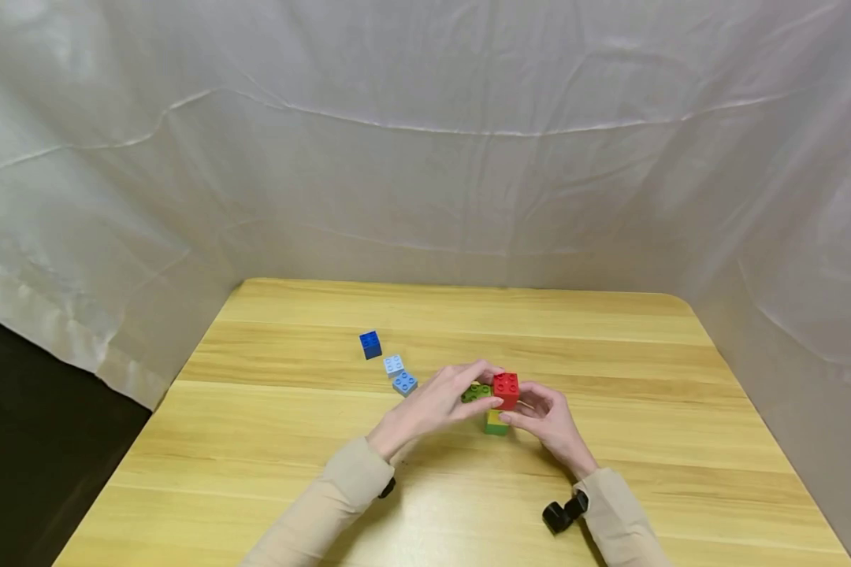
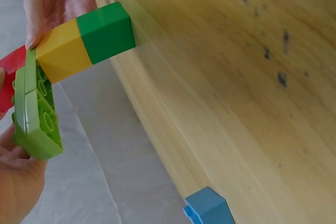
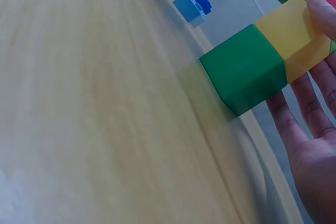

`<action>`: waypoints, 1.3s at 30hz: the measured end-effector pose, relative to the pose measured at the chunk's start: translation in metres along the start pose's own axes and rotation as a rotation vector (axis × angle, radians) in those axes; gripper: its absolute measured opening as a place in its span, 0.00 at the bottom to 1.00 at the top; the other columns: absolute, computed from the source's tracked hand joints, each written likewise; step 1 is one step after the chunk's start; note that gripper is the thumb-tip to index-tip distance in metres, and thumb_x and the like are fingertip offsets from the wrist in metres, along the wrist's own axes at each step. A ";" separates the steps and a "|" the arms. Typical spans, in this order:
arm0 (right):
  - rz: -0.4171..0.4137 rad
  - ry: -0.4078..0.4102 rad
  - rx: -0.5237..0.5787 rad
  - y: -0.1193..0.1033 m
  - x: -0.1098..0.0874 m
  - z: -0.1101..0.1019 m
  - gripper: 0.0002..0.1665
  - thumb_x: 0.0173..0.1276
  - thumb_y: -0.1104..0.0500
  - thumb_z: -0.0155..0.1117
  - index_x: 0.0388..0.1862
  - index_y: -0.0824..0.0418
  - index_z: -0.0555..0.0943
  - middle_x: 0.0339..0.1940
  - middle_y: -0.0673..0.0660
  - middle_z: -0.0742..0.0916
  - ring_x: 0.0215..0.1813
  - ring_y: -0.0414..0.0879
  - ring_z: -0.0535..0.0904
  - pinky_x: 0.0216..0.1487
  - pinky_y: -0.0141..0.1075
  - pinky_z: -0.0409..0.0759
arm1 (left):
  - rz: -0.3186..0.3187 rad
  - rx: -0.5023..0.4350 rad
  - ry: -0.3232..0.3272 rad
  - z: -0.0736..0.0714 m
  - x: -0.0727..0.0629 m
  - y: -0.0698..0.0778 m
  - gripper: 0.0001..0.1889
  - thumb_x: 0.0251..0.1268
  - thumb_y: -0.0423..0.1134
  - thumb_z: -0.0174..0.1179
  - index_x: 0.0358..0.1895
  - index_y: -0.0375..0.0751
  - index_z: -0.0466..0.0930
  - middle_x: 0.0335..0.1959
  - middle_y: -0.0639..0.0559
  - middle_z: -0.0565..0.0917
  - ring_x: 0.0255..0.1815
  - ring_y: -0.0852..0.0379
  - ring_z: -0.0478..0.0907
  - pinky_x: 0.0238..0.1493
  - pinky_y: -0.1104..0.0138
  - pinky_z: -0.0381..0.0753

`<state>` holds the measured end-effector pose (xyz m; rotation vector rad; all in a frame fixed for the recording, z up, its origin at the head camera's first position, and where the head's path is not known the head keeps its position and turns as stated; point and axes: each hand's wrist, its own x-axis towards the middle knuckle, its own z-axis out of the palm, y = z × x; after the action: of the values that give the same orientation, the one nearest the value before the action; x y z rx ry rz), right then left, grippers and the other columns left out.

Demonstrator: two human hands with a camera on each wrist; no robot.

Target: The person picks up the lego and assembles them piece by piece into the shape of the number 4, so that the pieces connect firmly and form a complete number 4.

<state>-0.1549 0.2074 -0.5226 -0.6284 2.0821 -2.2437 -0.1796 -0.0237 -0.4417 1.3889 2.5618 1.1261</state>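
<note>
A stack of toy building bricks stands between both hands. At its bottom is a dark green brick, with a yellow brick on it. Light green bricks sit above the yellow and jut out toward the left hand, their hollow undersides showing in the left wrist view. On top is a red brick. My left hand pinches the red brick between thumb and fingers from the left. From the right, my right hand grips the stack around the yellow brick, its thumb near the light green layer.
Left of the stack on the wooden table lie a dark blue brick, a pale blue brick and a mid-blue brick. Grey-white sheeting hangs behind the table and at its sides.
</note>
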 end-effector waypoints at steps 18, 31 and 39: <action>-0.006 -0.001 -0.025 -0.001 0.003 -0.005 0.23 0.59 0.76 0.70 0.51 0.59 0.83 0.51 0.40 0.88 0.55 0.34 0.84 0.59 0.28 0.83 | -0.013 0.037 -0.014 -0.004 0.007 0.002 0.20 0.76 0.47 0.57 0.65 0.46 0.73 0.53 0.51 0.88 0.53 0.58 0.85 0.57 0.72 0.83; -0.031 0.014 -0.031 -0.002 0.001 -0.002 0.21 0.59 0.76 0.70 0.51 0.64 0.83 0.50 0.41 0.89 0.55 0.34 0.84 0.58 0.28 0.84 | 0.029 0.092 0.010 -0.006 0.007 0.002 0.21 0.73 0.45 0.60 0.65 0.45 0.74 0.53 0.51 0.88 0.53 0.57 0.86 0.57 0.68 0.85; -0.020 0.018 -0.023 -0.006 0.000 -0.002 0.21 0.58 0.75 0.71 0.50 0.62 0.83 0.50 0.41 0.89 0.54 0.34 0.85 0.57 0.28 0.84 | 0.025 0.093 -0.015 -0.006 0.008 0.003 0.20 0.73 0.46 0.60 0.63 0.46 0.74 0.54 0.52 0.87 0.55 0.58 0.85 0.59 0.67 0.84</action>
<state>-0.1543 0.2100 -0.5171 -0.6355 2.1219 -2.2475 -0.1841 -0.0207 -0.4328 1.4471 2.6248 1.0082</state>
